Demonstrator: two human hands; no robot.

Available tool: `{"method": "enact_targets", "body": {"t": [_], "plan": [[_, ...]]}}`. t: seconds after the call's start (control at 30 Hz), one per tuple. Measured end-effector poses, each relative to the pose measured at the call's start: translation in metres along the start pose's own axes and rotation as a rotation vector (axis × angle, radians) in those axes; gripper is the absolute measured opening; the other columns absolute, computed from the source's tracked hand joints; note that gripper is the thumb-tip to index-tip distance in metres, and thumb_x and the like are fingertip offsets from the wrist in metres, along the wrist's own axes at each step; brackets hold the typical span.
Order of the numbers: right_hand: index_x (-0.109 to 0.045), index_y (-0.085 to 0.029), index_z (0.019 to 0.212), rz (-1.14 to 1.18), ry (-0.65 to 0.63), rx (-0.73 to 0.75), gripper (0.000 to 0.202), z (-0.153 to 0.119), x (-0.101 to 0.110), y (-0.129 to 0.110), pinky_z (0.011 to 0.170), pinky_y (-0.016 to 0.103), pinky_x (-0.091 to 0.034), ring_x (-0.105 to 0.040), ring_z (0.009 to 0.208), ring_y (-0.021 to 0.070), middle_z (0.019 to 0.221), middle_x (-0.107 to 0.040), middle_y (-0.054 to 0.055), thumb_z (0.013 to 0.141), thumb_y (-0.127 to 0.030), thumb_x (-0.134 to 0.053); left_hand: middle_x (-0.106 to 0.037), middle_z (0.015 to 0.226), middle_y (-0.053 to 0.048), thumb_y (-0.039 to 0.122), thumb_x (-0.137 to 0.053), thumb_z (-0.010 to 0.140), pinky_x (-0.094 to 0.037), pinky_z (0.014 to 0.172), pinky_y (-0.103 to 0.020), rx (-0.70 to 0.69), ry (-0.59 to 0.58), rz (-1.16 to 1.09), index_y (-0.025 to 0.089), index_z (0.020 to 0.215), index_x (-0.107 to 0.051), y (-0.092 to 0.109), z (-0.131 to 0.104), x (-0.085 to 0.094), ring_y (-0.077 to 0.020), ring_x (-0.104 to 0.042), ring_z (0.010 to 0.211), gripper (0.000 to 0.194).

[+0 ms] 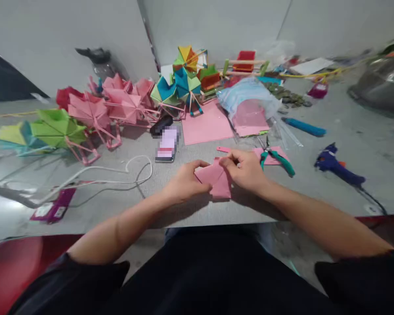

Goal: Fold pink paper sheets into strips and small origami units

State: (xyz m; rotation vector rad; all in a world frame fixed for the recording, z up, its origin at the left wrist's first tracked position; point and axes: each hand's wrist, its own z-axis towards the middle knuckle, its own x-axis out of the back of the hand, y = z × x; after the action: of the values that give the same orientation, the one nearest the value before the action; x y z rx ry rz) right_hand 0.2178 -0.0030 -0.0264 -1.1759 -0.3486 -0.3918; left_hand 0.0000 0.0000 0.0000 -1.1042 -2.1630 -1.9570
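A piece of folded pink paper [221,188] is between my two hands, just above the grey table near its front edge. My left hand [188,181] grips its left side, the thumb lying across the front. At the upper right of the paper, my right hand [244,168] pinches the edge between thumb and fingers. A thin pink stick [223,149] lies just beyond my right hand. Pliers with green handles [280,162] rest to the right, partly over another pink paper piece [284,153]. Larger pink sheets [205,124] lie farther back.
Pink folded-paper models [128,105] and a green one [57,129] stand at the left. A phone [167,143] and white cable [118,162] lie nearer. At the right are a blue glue gun [339,168], a blue cutter [305,127] and a plastic bag [249,98].
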Motion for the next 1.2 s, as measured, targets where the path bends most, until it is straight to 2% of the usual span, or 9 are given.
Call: {"method": "enact_targets", "body": {"t": [0.2,0.37,0.5,0.73,0.8,0.9,1.03,1.1,1.2], "plan": [[-0.057,-0.023,0.070,0.004,0.090,-0.006,0.037,0.002,0.000,0.008,0.056,0.031,-0.037,-0.048,0.057,0.0163,0.060,-0.056,-0.001,0.097,-0.047,-0.066,-0.060,0.060,0.008,0.021,-0.074,0.071,-0.034,0.050,-0.023,0.018,0.029,-0.186,0.017,0.134,-0.059,-0.007,0.002,0.001,-0.0123,-0.051,0.050,0.065],[-0.058,-0.023,0.071,0.029,0.151,-0.005,0.041,0.002,-0.002,0.011,0.057,0.031,-0.040,-0.050,0.060,0.0166,0.062,-0.057,0.000,0.099,-0.052,-0.067,-0.070,0.079,0.002,0.026,-0.088,0.069,-0.046,0.057,-0.024,-0.043,0.095,-0.315,0.018,0.135,-0.058,-0.010,0.000,-0.009,-0.0137,-0.062,0.063,0.072],[-0.059,-0.023,0.070,0.060,0.174,-0.006,0.042,0.000,-0.004,0.009,0.058,0.031,-0.041,-0.050,0.061,0.0169,0.062,-0.057,0.000,0.099,-0.053,-0.067,-0.070,0.081,0.000,0.023,-0.088,0.071,-0.047,0.057,-0.024,-0.082,0.170,-0.322,0.017,0.125,-0.064,-0.013,0.001,-0.014,-0.0129,-0.063,0.064,0.060],[-0.058,-0.024,0.069,0.119,0.200,-0.043,0.047,0.002,0.000,0.008,0.054,0.031,-0.041,-0.051,0.058,0.0164,0.061,-0.056,0.000,0.097,-0.059,-0.070,-0.072,0.068,0.003,0.022,-0.082,0.074,-0.038,0.051,-0.021,-0.116,0.124,-0.256,0.015,0.124,-0.061,-0.012,0.003,0.006,-0.0122,-0.061,0.053,0.054],[-0.061,-0.023,0.071,0.176,0.161,-0.058,0.049,0.003,0.002,0.008,0.055,0.031,-0.045,-0.056,0.058,0.0169,0.062,-0.060,0.000,0.095,-0.065,-0.071,-0.074,0.070,0.002,0.021,-0.081,0.074,-0.040,0.053,-0.022,-0.133,0.137,-0.288,0.015,0.125,-0.059,-0.012,0.004,0.014,-0.0131,-0.064,0.056,0.056],[-0.064,-0.023,0.075,0.276,-0.013,-0.080,0.051,0.006,0.007,0.008,0.057,0.032,-0.051,-0.062,0.059,0.0179,0.064,-0.064,0.001,0.090,-0.070,-0.075,-0.069,0.067,0.006,0.019,-0.079,0.073,-0.044,0.058,-0.023,-0.182,0.213,-0.387,0.017,0.126,-0.056,-0.012,0.008,0.023,-0.0123,-0.063,0.057,0.058],[-0.070,-0.022,0.076,0.319,-0.238,-0.131,0.045,0.007,0.009,0.008,0.061,0.034,-0.054,-0.066,0.062,0.0191,0.069,-0.071,0.004,0.082,-0.064,-0.085,-0.063,0.063,0.010,0.018,-0.080,0.073,-0.045,0.061,-0.024,-0.241,0.275,-0.479,0.018,0.121,-0.056,-0.015,0.012,0.022,-0.0100,-0.058,0.057,0.054],[-0.072,-0.022,0.078,0.322,-0.261,-0.150,0.042,0.007,0.007,0.010,0.064,0.036,-0.054,-0.065,0.063,0.0194,0.071,-0.072,0.004,0.081,-0.061,-0.086,-0.067,0.066,0.008,0.018,-0.082,0.073,-0.047,0.063,-0.024,-0.242,0.264,-0.525,0.019,0.121,-0.057,-0.018,0.012,0.016,-0.0105,-0.060,0.059,0.054],[-0.071,-0.023,0.073,0.334,-0.226,-0.167,0.041,0.005,0.002,0.015,0.064,0.038,-0.052,-0.061,0.063,0.0188,0.070,-0.070,0.004,0.083,-0.061,-0.085,-0.078,0.088,-0.001,0.023,-0.088,0.073,-0.055,0.072,-0.028,-0.255,0.233,-0.681,0.021,0.125,-0.057,-0.021,0.010,0.004,-0.0146,-0.071,0.074,0.060]]}}
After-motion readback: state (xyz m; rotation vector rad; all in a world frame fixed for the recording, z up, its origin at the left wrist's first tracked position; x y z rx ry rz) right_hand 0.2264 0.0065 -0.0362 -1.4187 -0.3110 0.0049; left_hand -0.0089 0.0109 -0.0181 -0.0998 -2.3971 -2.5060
